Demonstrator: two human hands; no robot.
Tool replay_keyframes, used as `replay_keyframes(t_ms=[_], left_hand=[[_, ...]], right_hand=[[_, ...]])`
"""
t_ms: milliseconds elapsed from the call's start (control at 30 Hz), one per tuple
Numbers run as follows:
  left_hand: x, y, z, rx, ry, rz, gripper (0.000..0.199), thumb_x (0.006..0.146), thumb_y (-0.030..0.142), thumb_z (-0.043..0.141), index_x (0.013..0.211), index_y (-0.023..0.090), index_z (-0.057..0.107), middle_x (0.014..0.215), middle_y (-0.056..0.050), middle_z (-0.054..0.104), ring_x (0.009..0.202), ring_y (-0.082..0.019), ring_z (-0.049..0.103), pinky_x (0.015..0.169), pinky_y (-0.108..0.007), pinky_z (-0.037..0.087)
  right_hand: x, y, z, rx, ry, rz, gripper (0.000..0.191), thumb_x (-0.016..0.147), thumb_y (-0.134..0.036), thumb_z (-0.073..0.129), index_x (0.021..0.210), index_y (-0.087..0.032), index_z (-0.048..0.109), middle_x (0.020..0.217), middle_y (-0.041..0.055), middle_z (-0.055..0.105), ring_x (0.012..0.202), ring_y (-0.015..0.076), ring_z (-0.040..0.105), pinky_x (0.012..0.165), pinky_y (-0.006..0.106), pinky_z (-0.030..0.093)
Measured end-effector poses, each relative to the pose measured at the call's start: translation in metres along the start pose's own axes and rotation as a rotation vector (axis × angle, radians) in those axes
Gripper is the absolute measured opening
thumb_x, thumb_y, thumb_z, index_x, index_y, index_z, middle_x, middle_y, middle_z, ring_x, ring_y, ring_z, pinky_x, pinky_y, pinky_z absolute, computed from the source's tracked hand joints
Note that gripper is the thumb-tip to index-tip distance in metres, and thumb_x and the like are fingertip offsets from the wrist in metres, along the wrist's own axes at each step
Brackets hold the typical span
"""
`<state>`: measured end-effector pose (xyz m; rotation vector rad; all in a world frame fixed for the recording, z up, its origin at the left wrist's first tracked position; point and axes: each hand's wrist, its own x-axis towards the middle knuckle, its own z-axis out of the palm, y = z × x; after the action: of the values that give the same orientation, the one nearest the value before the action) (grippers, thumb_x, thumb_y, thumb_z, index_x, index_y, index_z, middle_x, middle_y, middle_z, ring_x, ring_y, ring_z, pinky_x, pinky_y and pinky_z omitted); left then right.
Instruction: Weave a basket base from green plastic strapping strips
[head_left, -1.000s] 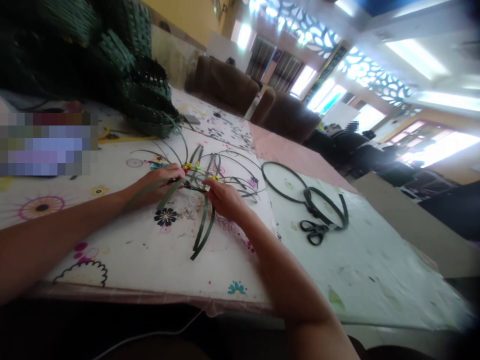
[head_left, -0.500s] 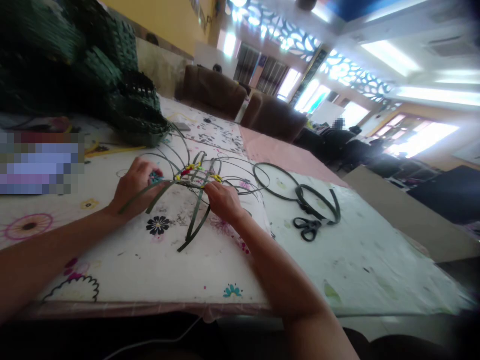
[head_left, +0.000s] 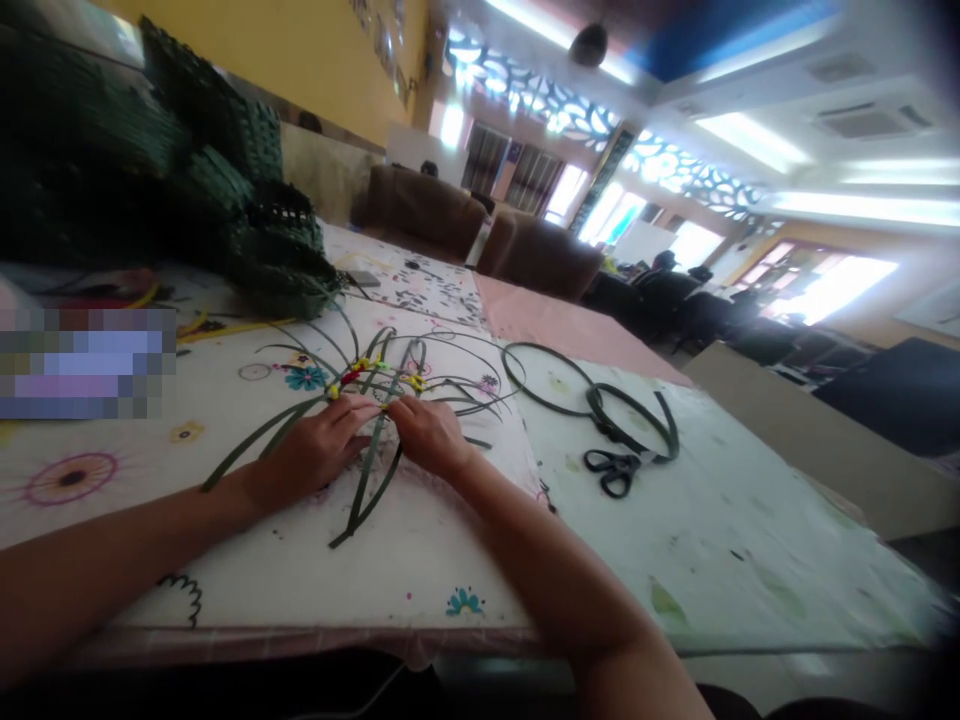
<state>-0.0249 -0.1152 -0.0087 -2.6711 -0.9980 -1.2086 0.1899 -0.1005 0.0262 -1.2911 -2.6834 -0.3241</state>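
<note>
Strips of flat dark-green plastic look light, springy, maybe slippery; left hand and right hand pinch them. Best hold: near the crossings.

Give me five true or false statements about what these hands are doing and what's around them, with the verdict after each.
1. The left hand and right hand come together at the crossing green strips. True.
2. The scissors lie between the hands. False: the black-handled scissors lie to the right of both hands.
3. Small yellow pieces sit among the strips. True.
4. The scissors rest on a red cover. False: it is pale green.
5. Dark green woven basketry is piled at the left. True.
</note>
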Motion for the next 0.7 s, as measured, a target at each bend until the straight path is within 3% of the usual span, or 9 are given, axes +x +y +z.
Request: replay_keyframes(t_ms=[200, 367, 567, 700], left_hand=[[-0.002, -0.003, 0.007, 0.039, -0.05, -0.073, 0.031, 0.103, 0.022, 0.038, 0.122, 0.017, 0.063, 0.128, -0.016, 0.07, 0.122, -0.027, 0.068, 0.103, -0.041, 0.058], [0.001, -0.006, 0.002, -0.067, -0.136, -0.194, 0.028, 0.104, 0.033, 0.043, 0.107, 0.02, 0.067, 0.113, -0.011, 0.076, 0.105, -0.025, 0.073, 0.092, -0.037, 0.059], [0.009, -0.006, -0.003, -0.234, -0.126, -0.335, 0.028, 0.101, 0.042, 0.052, 0.09, 0.021, 0.069, 0.082, -0.003, 0.072, 0.079, -0.021, 0.07, 0.075, -0.031, 0.054], [0.01, -0.007, -0.001, -0.216, -0.139, -0.332, 0.03, 0.1, 0.044, 0.052, 0.091, 0.022, 0.071, 0.086, -0.004, 0.074, 0.082, -0.022, 0.069, 0.078, -0.032, 0.054]], right_hand=[[0.001, -0.01, 0.003, 0.03, -0.033, -0.084, 0.025, 0.104, -0.018, 0.043, 0.114, -0.02, 0.066, 0.1, 0.0088, 0.073, 0.079, 0.0187, 0.066, 0.056, 0.031, 0.03], [0.005, -0.011, 0.011, 0.1, -0.069, -0.081, 0.022, 0.102, -0.017, 0.047, 0.112, -0.02, 0.066, 0.102, 0.0087, 0.072, 0.078, 0.0196, 0.064, 0.058, 0.03, 0.034], [0.012, -0.007, 0.02, 0.303, -0.042, -0.043, 0.017, 0.103, -0.017, 0.049, 0.101, -0.021, 0.065, 0.104, 0.006, 0.068, 0.082, 0.0158, 0.06, 0.066, 0.026, 0.038], [0.016, -0.004, 0.024, 0.413, -0.041, -0.031, 0.01, 0.101, -0.017, 0.052, 0.098, -0.02, 0.061, 0.104, 0.0049, 0.063, 0.083, 0.0152, 0.057, 0.07, 0.025, 0.04]])
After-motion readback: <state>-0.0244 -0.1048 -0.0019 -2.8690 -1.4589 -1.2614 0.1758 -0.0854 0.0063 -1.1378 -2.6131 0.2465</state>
